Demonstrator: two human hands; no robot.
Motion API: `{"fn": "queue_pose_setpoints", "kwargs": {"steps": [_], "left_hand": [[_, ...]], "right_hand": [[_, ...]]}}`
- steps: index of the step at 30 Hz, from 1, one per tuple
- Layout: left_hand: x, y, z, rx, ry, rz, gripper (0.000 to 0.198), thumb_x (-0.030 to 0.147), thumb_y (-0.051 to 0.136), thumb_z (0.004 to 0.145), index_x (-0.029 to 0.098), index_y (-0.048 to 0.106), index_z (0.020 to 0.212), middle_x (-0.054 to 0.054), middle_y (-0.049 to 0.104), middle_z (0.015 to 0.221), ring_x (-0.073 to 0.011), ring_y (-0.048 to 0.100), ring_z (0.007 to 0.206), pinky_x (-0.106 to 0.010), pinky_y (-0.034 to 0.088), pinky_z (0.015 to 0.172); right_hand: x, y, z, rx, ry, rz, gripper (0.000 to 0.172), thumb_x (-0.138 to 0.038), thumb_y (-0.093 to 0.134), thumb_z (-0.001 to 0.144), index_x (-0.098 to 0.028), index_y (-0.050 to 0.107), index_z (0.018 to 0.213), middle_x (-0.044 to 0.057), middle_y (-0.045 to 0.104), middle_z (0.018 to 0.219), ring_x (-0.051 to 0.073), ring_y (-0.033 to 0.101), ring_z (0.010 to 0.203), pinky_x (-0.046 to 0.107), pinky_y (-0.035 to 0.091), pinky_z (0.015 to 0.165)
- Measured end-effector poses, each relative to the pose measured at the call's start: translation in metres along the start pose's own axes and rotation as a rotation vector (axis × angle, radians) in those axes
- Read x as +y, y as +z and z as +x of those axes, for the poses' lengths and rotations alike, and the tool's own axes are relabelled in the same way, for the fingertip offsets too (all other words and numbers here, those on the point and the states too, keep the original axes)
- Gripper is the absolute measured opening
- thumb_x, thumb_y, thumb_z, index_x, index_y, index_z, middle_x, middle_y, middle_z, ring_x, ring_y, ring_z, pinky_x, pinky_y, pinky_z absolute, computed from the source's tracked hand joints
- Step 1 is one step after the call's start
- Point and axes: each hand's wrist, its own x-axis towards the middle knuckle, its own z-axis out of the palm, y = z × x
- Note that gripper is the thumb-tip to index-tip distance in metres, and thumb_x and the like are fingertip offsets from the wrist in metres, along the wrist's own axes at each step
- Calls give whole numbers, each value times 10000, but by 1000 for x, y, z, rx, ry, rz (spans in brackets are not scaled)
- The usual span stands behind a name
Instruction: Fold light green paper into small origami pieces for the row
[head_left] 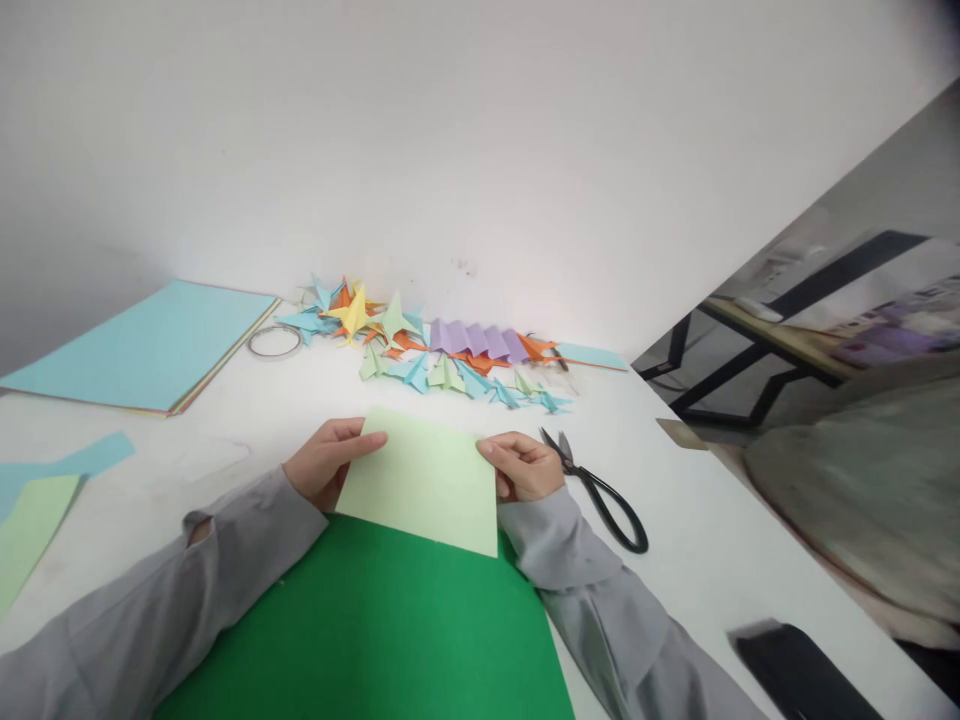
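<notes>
- The left forearm [259, 545] is slanting up from the lower left, a grey sleeve [127, 625] covering it.
- The left hand [326, 465] is pinching, its thumb [366, 445] lying on top and pointing inward.
- The right forearm [600, 600] is slanting up from the lower right, sleeved alike.
- The right hand [531, 468] is pinching likewise, its fingers [521, 443] curling inward.
- Both hands are facing each other, apart.

1. The small sheet [420, 485] is coloured plain pale green.
2. The large sheet [375, 630] is coloured solid deep green.
3. The sleeves [251, 545] are coloured plain grey.
4. The scissors [574, 469] are finished in black at the handles.
5. The folded figures [354, 313] are coloured blue, orange, yellow and pale green.
6. The pleated strip [474, 342] is coloured lilac.
</notes>
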Motion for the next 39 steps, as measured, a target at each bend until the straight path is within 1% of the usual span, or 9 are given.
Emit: {"fn": "queue_pose_setpoints", "kwargs": {"steps": [4, 7, 9, 12, 15, 17, 19, 27, 39], "left_hand": [[-4, 0, 2, 60, -21, 5, 219, 231, 699, 622, 103, 680, 799, -87, 691, 667, -195, 641, 570, -309, 510, 560], [-7, -1, 4, 82, -4, 13, 230, 238, 702, 625, 109, 684, 814, -83, 695, 685, -193, 642, 584, -313, 509, 574], [-8, -2, 5, 95, 18, 14, 238, 244, 705, 624, 112, 685, 820, -80, 698, 700, -193, 643, 604, -310, 509, 585], [-10, -3, 7, 115, 72, 9, 272, 251, 704, 627, 117, 677, 862, -80, 702, 740, -202, 647, 655, -302, 508, 588], [-13, 0, 8, 109, 117, -34, 318, 228, 685, 646, 128, 653, 947, -81, 702, 803, -210, 649, 723, -298, 513, 600], [-15, 3, 7, 76, 125, -77, 369, 194, 667, 655, 141, 624, 1018, -83, 698, 850, -215, 648, 759, -302, 518, 612], [-17, 8, 4, 33, 103, -116, 441, 149, 655, 646, 149, 589, 1082, -89, 691, 888, -220, 648, 778, -306, 524, 616], [-13, 16, -3, 4, -31, -133, 647, 37, 630, 586, 211, 495, 1194, -63, 668, 921, -194, 640, 649, -332, 553, 516], [-11, 15, -2, 9, -47, -145, 550, 5, 610, 565, 181, 581, 1085, -51, 654, 873, -190, 641, 653, -353, 576, 543]], "right_hand": [[2, -1, 2, 30, -21, -1, 239, -316, 775, 504, -152, 618, 581, -48, 496, 325, 49, 349, 255, 177, 200, 280], [4, -1, 2, 58, -98, -66, 215, -328, 724, 586, -155, 626, 668, -59, 484, 361, 58, 371, 286, 190, 246, 311], [3, -1, -2, 125, -250, -177, 207, -322, 651, 675, -162, 620, 802, -35, 537, 487, 77, 437, 373, 209, 333, 371], [-2, 1, -15, 183, -695, -510, 252, -241, 583, 730, -171, 568, 972, 69, 595, 849, 144, 541, 654, 276, 442, 539], [-5, 9, -33, -85, -1108, -840, 380, -158, 578, 710, -157, 525, 1086, 128, 581, 977, 231, 543, 901, 371, 453, 721], [-4, 16, -42, -228, -1243, -1033, 386, -211, 592, 716, -177, 539, 1096, 129, 598, 1040, 250, 542, 946, 398, 418, 780], [-2, 22, -46, -264, -1321, -1155, 312, -188, 554, 750, -193, 570, 1062, 115, 615, 1073, 235, 547, 971, 410, 374, 842], [-3, 18, -39, -310, -1275, -996, 282, -53, 463, 748, -165, 581, 979, 84, 683, 927, 191, 583, 882, 378, 416, 792], [-2, 16, -38, -348, -1200, -942, 257, -54, 468, 739, -163, 564, 951, 85, 679, 878, 189, 600, 826, 371, 447, 766]]}}
